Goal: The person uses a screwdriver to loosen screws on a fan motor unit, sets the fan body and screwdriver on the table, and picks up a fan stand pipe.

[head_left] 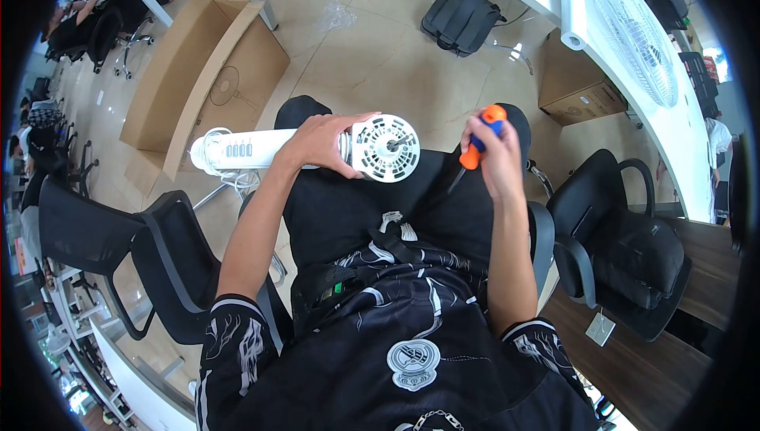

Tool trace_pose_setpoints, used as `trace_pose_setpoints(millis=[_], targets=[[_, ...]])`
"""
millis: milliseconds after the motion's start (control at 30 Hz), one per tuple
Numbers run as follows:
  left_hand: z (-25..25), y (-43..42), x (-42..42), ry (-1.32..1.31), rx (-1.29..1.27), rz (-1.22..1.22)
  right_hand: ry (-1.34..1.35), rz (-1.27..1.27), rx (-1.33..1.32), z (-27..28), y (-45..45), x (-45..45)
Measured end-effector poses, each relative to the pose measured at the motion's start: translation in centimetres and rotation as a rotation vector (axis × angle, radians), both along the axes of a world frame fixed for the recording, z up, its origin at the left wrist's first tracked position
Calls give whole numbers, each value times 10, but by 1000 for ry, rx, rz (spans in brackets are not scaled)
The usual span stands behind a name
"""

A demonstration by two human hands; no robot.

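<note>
A white fan body lies across my lap, its slotted round motor housing facing up and a metal shaft sticking out of the middle. From the housing, a white column with a row of buttons runs out to the left. My left hand is closed around the fan body just behind the housing. Over my other thigh, my right hand grips a screwdriver by its orange and blue handle. The dark shank points down toward my lap, apart from the fan.
An open cardboard box with a fan drawing stands at the left. A white wire fan guard rests on the white table. Black chairs flank me; a black bag and clear plastic lie on the floor.
</note>
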State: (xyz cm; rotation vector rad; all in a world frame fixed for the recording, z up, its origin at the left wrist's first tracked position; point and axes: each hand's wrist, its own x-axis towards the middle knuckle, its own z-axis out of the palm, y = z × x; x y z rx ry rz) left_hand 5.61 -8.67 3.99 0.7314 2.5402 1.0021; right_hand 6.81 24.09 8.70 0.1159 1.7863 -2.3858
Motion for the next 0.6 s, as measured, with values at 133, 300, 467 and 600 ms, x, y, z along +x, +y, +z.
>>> trace_pose_setpoints(millis=[133, 300, 467, 600], targets=[[-2, 0, 2, 35, 19, 9, 259, -133, 452, 39, 10, 8], [-7, -1, 0, -8, -10, 11, 308, -63, 447, 42, 14, 17], [-11, -2, 0, 22, -27, 22, 268, 6, 444, 30, 1, 28], [-9, -3, 0, 9, -37, 20, 278, -1, 462, 29, -4, 31]])
